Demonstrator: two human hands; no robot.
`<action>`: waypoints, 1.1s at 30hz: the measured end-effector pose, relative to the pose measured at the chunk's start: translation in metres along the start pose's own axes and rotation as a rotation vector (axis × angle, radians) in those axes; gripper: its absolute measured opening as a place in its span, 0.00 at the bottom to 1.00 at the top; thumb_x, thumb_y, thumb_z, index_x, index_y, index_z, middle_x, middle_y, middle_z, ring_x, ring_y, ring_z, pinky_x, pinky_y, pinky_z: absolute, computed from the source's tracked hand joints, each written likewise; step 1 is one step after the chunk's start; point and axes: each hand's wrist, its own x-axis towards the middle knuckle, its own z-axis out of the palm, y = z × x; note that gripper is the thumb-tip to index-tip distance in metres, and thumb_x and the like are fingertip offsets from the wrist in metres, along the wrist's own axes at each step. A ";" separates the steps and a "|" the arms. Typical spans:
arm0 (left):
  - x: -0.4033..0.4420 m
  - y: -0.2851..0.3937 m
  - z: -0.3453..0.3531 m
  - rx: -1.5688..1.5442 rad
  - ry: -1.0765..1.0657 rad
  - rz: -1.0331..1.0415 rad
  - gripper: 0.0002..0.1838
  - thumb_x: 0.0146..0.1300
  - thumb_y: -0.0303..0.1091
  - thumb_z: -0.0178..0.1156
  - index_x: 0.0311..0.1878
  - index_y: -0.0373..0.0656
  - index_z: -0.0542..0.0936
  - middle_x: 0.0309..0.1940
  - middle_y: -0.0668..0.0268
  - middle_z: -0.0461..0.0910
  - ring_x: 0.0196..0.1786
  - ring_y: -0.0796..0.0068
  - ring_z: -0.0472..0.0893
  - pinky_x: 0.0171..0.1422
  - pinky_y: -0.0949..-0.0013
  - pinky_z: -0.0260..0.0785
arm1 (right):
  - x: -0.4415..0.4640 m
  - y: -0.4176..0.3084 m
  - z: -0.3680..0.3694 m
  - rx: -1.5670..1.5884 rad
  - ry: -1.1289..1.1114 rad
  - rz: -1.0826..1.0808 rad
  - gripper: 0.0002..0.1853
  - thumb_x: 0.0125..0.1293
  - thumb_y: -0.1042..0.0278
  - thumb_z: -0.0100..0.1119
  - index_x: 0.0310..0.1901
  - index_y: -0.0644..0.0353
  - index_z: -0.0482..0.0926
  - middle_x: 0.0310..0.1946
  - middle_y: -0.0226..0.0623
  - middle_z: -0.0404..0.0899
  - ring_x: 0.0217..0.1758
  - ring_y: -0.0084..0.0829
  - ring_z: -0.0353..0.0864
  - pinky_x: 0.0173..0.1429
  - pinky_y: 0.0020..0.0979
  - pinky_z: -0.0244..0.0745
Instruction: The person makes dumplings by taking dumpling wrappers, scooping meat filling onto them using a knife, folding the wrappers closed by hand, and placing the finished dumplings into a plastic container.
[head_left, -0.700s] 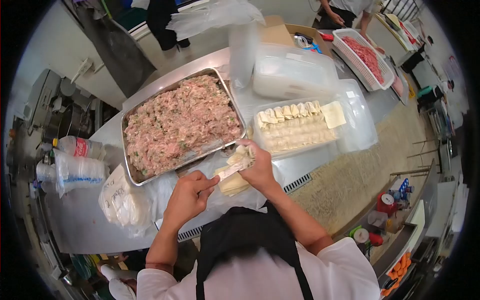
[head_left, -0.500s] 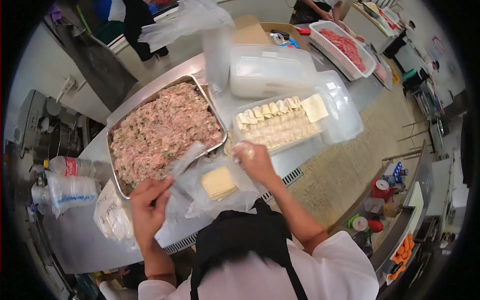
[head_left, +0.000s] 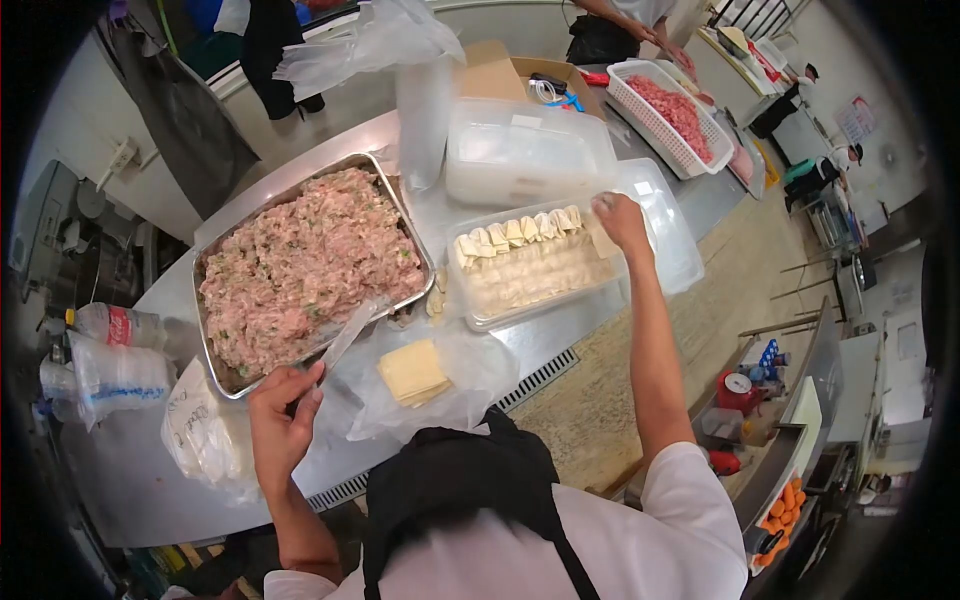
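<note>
My left hand (head_left: 285,415) is closed round the end of a flat, pale spatula (head_left: 350,333), whose blade points up over the front edge of a metal tray (head_left: 209,345) of minced meat (head_left: 305,265). My right hand (head_left: 622,222) reaches to the right end of a clear plastic container (head_left: 482,322), fingers pinched at a square dough wrapper (head_left: 603,246), partly hidden by the hand. Folded dumplings (head_left: 520,233) line the container's back, behind a pale, floury layer (head_left: 540,275). Between my arms, a stack of square wrappers (head_left: 414,372) lies on plastic film (head_left: 480,370).
Behind the container stands a lidded plastic box (head_left: 530,150), with a clear lid (head_left: 665,225) on the right. A plastic bag roll (head_left: 420,125) stands upright. Bottles and bags (head_left: 120,375) sit left. Another person's hands (head_left: 665,45) work beyond a white basket (head_left: 648,110) of meat.
My right hand has moved from beside the wrapper stack up and right to the wrapper at the container's right end. My left hand still holds the spatula near the tray's corner.
</note>
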 end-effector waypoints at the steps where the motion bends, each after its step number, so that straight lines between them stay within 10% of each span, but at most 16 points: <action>1: 0.000 0.001 0.001 -0.003 -0.001 0.001 0.20 0.53 0.14 0.64 0.51 0.36 0.86 0.28 0.63 0.76 0.31 0.75 0.73 0.36 0.73 0.64 | 0.000 0.000 0.001 -0.004 0.001 0.000 0.16 0.65 0.58 0.64 0.33 0.65 0.81 0.26 0.48 0.82 0.34 0.50 0.84 0.43 0.45 0.77; 6: -0.004 -0.002 -0.004 0.052 -0.017 0.000 0.20 0.52 0.14 0.64 0.51 0.36 0.86 0.29 0.62 0.77 0.32 0.74 0.74 0.36 0.73 0.64 | 0.003 -0.007 0.021 -0.132 0.184 0.008 0.15 0.47 0.69 0.76 0.36 0.66 0.83 0.30 0.49 0.85 0.38 0.46 0.86 0.47 0.40 0.80; 16: -0.007 -0.012 0.001 -0.001 0.004 -0.069 0.20 0.52 0.14 0.64 0.50 0.36 0.87 0.28 0.62 0.77 0.32 0.74 0.74 0.37 0.73 0.64 | -0.006 -0.012 0.007 -0.096 -0.026 0.169 0.11 0.57 0.69 0.70 0.42 0.62 0.88 0.33 0.48 0.87 0.35 0.45 0.87 0.43 0.39 0.81; 24: -0.010 -0.018 -0.004 0.016 0.005 -0.134 0.21 0.52 0.14 0.64 0.51 0.37 0.87 0.28 0.63 0.77 0.31 0.75 0.74 0.37 0.73 0.64 | -0.039 -0.029 0.016 -0.092 -0.064 -0.208 0.22 0.62 0.83 0.53 0.56 0.57 0.83 0.61 0.51 0.76 0.66 0.50 0.74 0.67 0.40 0.72; 33: -0.012 -0.021 -0.007 0.027 0.007 -0.138 0.21 0.52 0.14 0.64 0.51 0.37 0.87 0.28 0.62 0.79 0.31 0.75 0.74 0.37 0.73 0.65 | -0.046 -0.050 0.013 -0.061 -0.067 -0.301 0.29 0.58 0.87 0.52 0.61 0.55 0.80 0.63 0.48 0.74 0.66 0.49 0.73 0.69 0.40 0.71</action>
